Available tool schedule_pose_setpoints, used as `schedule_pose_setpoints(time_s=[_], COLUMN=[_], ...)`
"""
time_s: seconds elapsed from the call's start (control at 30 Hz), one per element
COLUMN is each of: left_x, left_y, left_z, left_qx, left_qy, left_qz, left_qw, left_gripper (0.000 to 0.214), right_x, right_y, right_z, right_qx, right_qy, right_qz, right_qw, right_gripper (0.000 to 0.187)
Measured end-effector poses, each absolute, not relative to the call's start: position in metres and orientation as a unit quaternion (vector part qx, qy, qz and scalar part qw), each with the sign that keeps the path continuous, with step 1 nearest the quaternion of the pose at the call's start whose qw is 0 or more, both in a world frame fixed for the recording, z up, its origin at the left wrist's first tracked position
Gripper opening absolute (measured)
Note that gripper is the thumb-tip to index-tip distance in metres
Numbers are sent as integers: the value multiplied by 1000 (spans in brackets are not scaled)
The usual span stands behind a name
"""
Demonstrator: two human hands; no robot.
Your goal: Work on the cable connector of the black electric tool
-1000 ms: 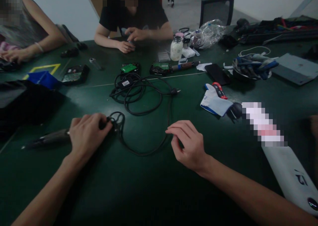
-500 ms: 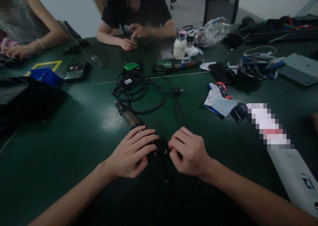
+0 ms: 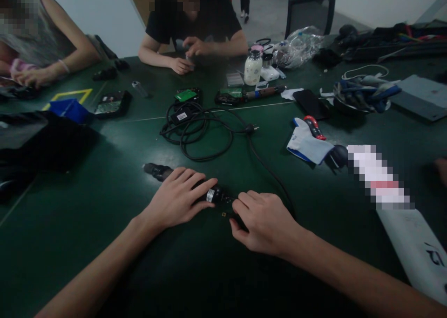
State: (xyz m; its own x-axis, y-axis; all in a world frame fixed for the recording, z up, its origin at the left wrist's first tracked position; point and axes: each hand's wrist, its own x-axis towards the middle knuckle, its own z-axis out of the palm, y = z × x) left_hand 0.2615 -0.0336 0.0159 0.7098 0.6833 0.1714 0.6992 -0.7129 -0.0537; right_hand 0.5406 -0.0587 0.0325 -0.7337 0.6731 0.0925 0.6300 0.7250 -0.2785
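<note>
A dark corded hand tool [image 3: 156, 171] lies on the green table [image 3: 104, 243] in front of me, tip pointing left. My left hand [image 3: 178, 198] rests over its body with the fingers laid along it, holding it down. My right hand [image 3: 262, 221] is closed in a pinch at the tool's rear end, where its black cable [image 3: 268, 171] leaves. The cable runs up and away to a tangled coil [image 3: 195, 127] with a plug [image 3: 252, 129].
A white and blue glove with a red-handled tool [image 3: 309, 138] lies to the right, a black phone [image 3: 310, 104] beyond it. Circuit boards [image 3: 186, 95], a white bottle [image 3: 253, 68] and a tool bundle [image 3: 363, 94] sit farther back. Two people work across the table. A black bag [image 3: 38, 138] lies left.
I have brought the tool from the left to the middle and turned it so it lies nearly level. Both hands closed in on its rear end; the cable slack followed.
</note>
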Motion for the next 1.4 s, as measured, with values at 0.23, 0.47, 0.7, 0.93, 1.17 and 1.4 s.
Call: schedule_pose_setpoints(time_s=[0.23,0.47,0.7,0.93,1.17,1.4], left_x=[264,262,280,295,315,319], left_y=[-49,-50,-61,-58,-67,-66], left_z=[11,9,13,11,12,8], left_qx=[-901,-901,-886,-908,-914,-913], left_qy=[-411,-403,-414,-389,-379,-376], left_qz=[-115,-132,-173,-132,-132,-150], left_qw=[81,86,115,89,67,55], left_gripper=[49,51,55,36,29,27], right_x=[539,541,544,548,562,575], right_y=[-62,-58,-45,-36,-24,-12], right_z=[29,17,15,26,59,83], right_qx=[-371,-385,-381,-347,-325,-401], right_qy=[-914,-883,-830,-852,-871,-794], right_qz=[129,141,267,313,363,432], right_qw=[100,229,309,236,68,151], right_gripper=[10,10,5,15,20,15])
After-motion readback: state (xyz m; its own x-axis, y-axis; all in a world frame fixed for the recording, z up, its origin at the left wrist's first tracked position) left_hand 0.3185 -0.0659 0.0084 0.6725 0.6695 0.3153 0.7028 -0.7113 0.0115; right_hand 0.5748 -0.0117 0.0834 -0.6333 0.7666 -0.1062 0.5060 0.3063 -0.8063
